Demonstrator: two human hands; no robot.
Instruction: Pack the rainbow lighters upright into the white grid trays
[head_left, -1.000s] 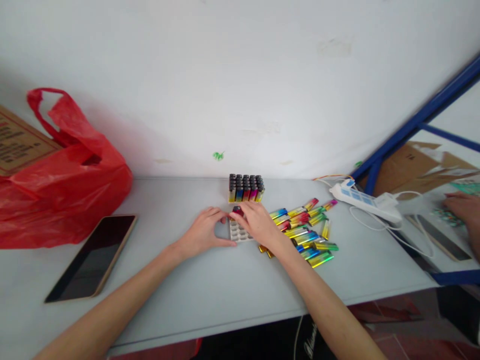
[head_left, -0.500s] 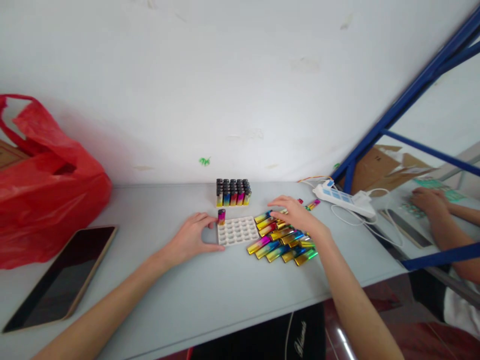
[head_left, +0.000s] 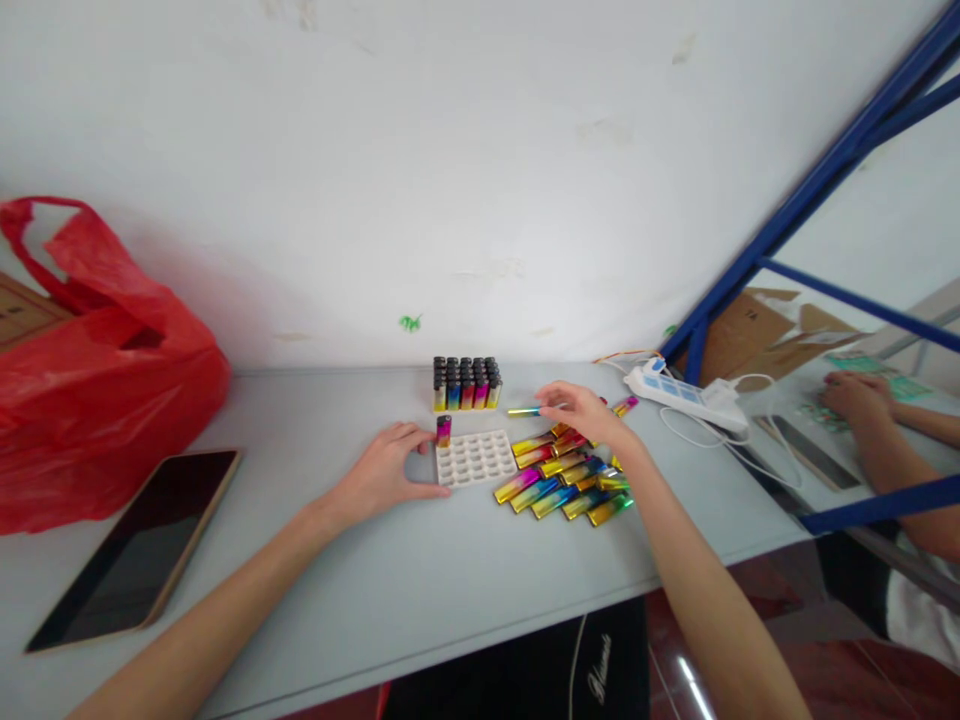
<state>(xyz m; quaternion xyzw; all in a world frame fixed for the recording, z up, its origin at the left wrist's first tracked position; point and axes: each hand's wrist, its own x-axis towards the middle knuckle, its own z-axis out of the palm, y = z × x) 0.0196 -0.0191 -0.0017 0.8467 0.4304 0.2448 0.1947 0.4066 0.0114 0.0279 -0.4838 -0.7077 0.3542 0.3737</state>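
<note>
A white tray (head_left: pixel 475 460) with rows of small pockets lies on the table. One purple lighter (head_left: pixel 444 431) stands upright in its far left corner pocket. My left hand (head_left: pixel 386 465) grips the tray's left side, thumb at the near corner and fingers at the far corner beside that lighter. My right hand (head_left: pixel 581 408) pinches one end of a yellow and blue metallic lighter (head_left: pixel 523 412), held level beyond the tray's far right corner. Below that hand, a pile of shiny multicoloured lighters (head_left: pixel 551 490) lies to the right of the tray.
A block of upright lighters (head_left: pixel 466 385) stands near the wall. At left are a phone (head_left: pixel 135 545) and a red plastic bag (head_left: pixel 112 380). A white power strip (head_left: pixel 686 400) with cables and a blue metal frame (head_left: pixel 795 200) are at right. Another person's hands (head_left: pixel 859 400) show beyond the frame.
My right hand has lifted a yellow and blue lighter from the pile and moved slightly left and away from me. My left hand stays at the tray.
</note>
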